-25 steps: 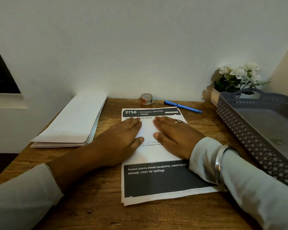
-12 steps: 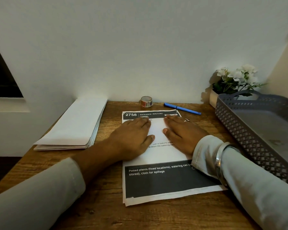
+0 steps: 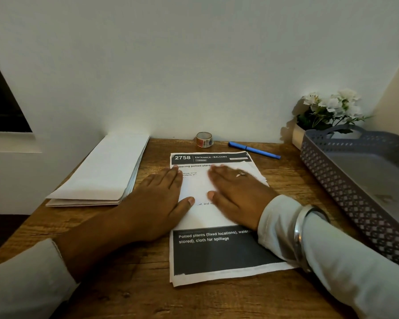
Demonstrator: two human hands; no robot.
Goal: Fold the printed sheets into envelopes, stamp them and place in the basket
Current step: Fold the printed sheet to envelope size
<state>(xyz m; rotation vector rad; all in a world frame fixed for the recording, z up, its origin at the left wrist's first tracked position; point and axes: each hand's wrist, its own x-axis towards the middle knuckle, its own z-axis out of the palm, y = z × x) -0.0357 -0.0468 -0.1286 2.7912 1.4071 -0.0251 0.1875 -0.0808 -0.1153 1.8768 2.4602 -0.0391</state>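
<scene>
A stack of printed sheets (image 3: 219, 252) with black header and footer bands lies in the middle of the wooden desk. My left hand (image 3: 154, 203) lies flat on its left half, fingers straight. My right hand (image 3: 237, 194) lies flat on its right half, a ring on one finger. Both palms press the paper. A pile of white envelopes (image 3: 104, 173) sits at the left. A small roll of stamp tape (image 3: 204, 139) stands near the wall. The grey perforated basket (image 3: 346, 180) is at the right.
A blue pen (image 3: 253, 150) lies by the wall right of the roll. A white pot with white flowers (image 3: 327, 111) stands in the back right corner behind the basket. The wall closes off the back of the desk (image 3: 148, 295).
Both hands have slid slightly apart and shifted on the sheet, staying flat on it. The view has shifted a little.
</scene>
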